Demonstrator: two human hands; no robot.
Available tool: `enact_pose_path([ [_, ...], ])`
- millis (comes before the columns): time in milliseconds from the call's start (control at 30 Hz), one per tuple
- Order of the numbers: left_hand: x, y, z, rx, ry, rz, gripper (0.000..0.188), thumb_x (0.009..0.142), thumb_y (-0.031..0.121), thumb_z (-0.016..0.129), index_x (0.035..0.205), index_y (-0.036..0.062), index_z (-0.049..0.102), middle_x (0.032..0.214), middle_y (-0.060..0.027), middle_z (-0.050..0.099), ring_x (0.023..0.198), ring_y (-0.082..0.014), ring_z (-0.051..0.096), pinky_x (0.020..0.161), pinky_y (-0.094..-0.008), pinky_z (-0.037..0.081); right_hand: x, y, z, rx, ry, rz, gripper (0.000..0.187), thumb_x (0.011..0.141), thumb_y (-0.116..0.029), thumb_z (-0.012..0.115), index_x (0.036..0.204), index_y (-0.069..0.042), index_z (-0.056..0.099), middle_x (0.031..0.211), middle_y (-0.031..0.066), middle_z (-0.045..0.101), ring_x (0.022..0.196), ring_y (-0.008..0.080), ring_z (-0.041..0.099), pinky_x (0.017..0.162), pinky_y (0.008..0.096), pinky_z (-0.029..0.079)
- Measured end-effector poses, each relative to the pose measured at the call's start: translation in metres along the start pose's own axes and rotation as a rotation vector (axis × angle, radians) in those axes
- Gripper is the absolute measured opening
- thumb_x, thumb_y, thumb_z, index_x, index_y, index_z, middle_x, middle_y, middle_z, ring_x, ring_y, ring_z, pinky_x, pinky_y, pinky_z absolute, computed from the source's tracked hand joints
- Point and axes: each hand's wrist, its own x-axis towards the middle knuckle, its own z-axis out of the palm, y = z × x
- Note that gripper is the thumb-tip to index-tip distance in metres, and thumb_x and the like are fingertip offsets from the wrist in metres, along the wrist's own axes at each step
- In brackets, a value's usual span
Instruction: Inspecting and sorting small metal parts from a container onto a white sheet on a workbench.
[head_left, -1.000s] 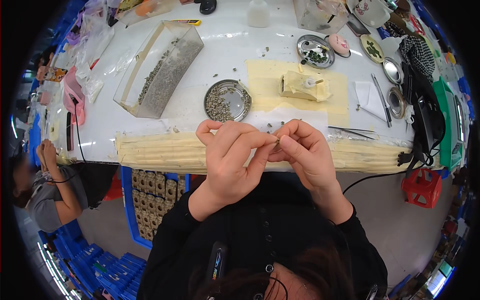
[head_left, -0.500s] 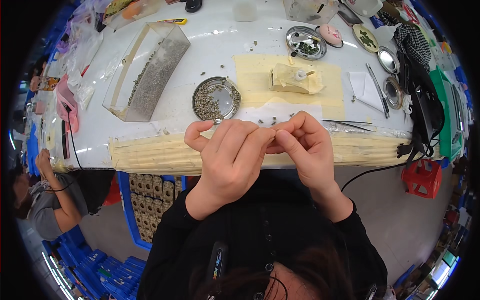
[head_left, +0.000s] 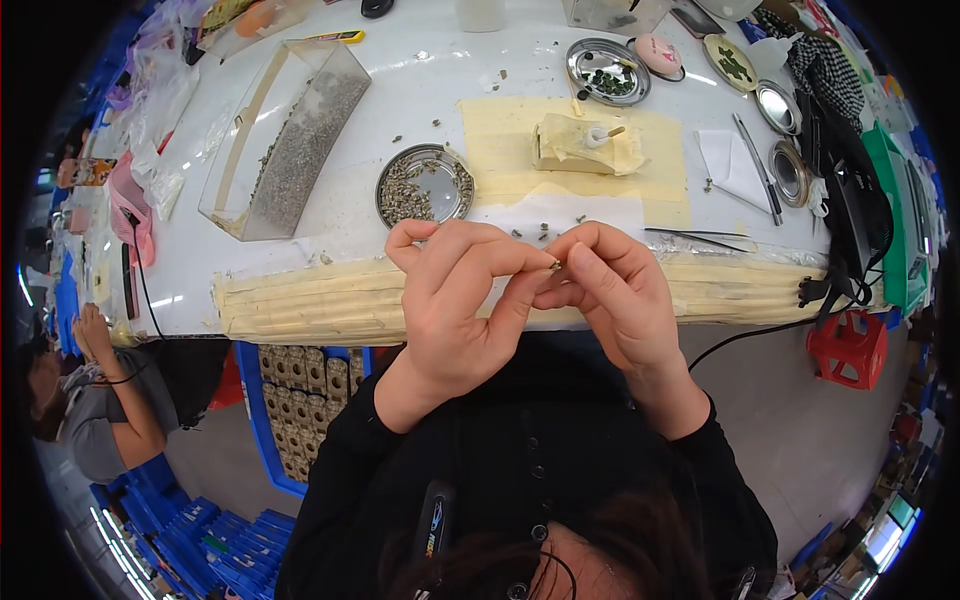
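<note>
Over the table's front edge my two hands meet fingertip to fingertip. My left hand (head_left: 455,290) pinches a tiny dull-metal part (head_left: 556,266) between thumb and index finger. Against that part, the curled fingers of my right hand (head_left: 625,295) are closed; what lies between them is hidden. Just beyond my left hand is a round steel dish (head_left: 440,205), partly filled with similar small metal parts. A few loose parts (head_left: 543,232) lie on white paper behind my fingers. A tape-wrapped block (head_left: 570,152) with a small white nozzle-like piece on top stands farther back.
A clear bin (head_left: 310,150) of small grey parts stands at left. Black tweezers (head_left: 700,238) lie to the right. Another steel dish (head_left: 625,90) holds dark green pieces. A blue crate (head_left: 262,440) of blocks and a red stool (head_left: 848,350) are below. A co-worker (head_left: 110,400) sits at left.
My left fingers have opened out into a rounder pinch, and the tiny metal part now shows between the hands. The table has shifted slightly in view. At left, the co-worker's hands have moved.
</note>
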Motion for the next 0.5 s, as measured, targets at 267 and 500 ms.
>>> enact_pose_path([
  [267, -0.0018, 0.0016, -0.0049, 0.258, 0.031, 0.134, 0.019, 0.071, 0.007, 0.074, 0.087, 0.0147, 0.067, 0.077, 0.0043, 0.056, 0.069, -0.0109, 0.056, 0.086, -0.0356, 0.025, 0.0021, 0.0032, -0.0006, -0.044, -0.040, 0.019, 0.015, 0.093, -0.010, 0.060, 0.101, 0.003, 0.059, 0.095, 0.0092, 0.065, 0.088, 0.0148, 0.066, 0.080, 0.0275, 0.056],
  [500, -0.0030, 0.0012, -0.0079, 0.217, -0.001, 0.118, 0.020, 0.069, 0.006, 0.074, 0.087, 0.0147, 0.067, 0.078, 0.0042, 0.056, 0.070, -0.0109, 0.056, 0.085, -0.0361, 0.026, 0.0026, 0.0000, -0.0026, -0.050, -0.087, 0.050, 0.015, 0.092, -0.008, 0.061, 0.101, 0.003, 0.059, 0.094, 0.0094, 0.065, 0.087, 0.0145, 0.066, 0.081, 0.0271, 0.056],
])
